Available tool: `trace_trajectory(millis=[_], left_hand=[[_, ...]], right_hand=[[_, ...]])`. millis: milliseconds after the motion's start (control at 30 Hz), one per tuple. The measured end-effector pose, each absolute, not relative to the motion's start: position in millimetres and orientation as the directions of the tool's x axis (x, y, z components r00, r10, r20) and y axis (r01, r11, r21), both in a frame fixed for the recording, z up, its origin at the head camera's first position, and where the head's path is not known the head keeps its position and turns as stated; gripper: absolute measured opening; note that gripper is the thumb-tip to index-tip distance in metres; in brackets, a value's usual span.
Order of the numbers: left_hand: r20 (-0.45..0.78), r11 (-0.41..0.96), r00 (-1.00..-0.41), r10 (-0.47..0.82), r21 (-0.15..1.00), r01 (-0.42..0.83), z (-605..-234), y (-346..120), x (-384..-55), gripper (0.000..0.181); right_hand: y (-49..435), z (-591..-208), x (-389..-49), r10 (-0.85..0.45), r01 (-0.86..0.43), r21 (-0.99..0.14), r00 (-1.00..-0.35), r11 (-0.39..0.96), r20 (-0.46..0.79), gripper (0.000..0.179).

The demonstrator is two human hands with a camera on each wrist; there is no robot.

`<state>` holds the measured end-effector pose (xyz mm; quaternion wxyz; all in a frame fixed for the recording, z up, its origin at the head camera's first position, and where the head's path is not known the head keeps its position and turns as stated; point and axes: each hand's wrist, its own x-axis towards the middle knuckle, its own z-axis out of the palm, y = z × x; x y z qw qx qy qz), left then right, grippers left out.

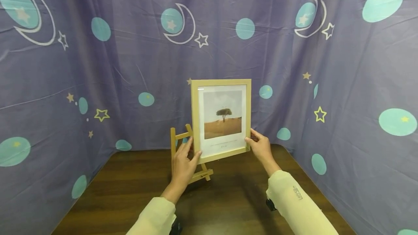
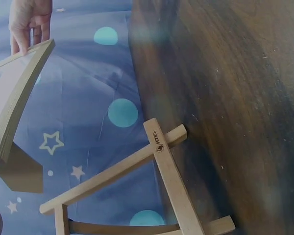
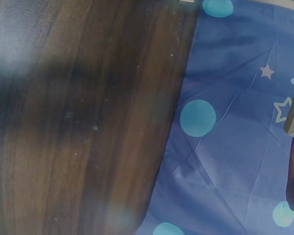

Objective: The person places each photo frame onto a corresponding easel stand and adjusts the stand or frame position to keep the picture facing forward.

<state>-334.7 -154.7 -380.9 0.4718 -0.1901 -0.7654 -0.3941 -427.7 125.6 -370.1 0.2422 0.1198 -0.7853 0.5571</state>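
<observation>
A picture frame [image 1: 222, 119] with a light wood border and a print of a lone tree is held up off the table, tilted slightly. My left hand [image 1: 184, 162] grips its lower left edge, thumb on the front. On the lower right edge, my right hand [image 1: 260, 147] pinches the border between thumb and fingers. Behind and to the left stands a small wooden easel [image 1: 173, 144], partly covered by the frame and my left hand. The left wrist view shows the easel's ledge [image 2: 171, 176] close up and the picture frame [image 2: 19, 103] apart from it.
The dark wood table [image 1: 137, 184] lies below. A purple curtain [image 1: 215, 57] with moons, stars and teal dots encloses the back and both sides. Dark straps sit at both wrists under pale sleeves [image 1: 297, 198].
</observation>
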Motion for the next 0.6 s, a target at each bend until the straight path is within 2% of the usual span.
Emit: trace_trajectory(millis=[300, 600], left_hand=[[0.883, 0.650, -0.458, -0.106, 0.410, 0.639, -391, -168, -329, 0.060], [0.837, 0.655, -0.525, -0.156, 0.485, 0.579, -411, -191, -330, 0.063]], right_hand=[[108, -383, -433, 0.057, -0.472, -0.801, -0.848, 0.369, 0.526, 0.046], [78, -410, -439, 0.029, -0.463, -0.823, -0.866, 0.330, 0.499, 0.044]])
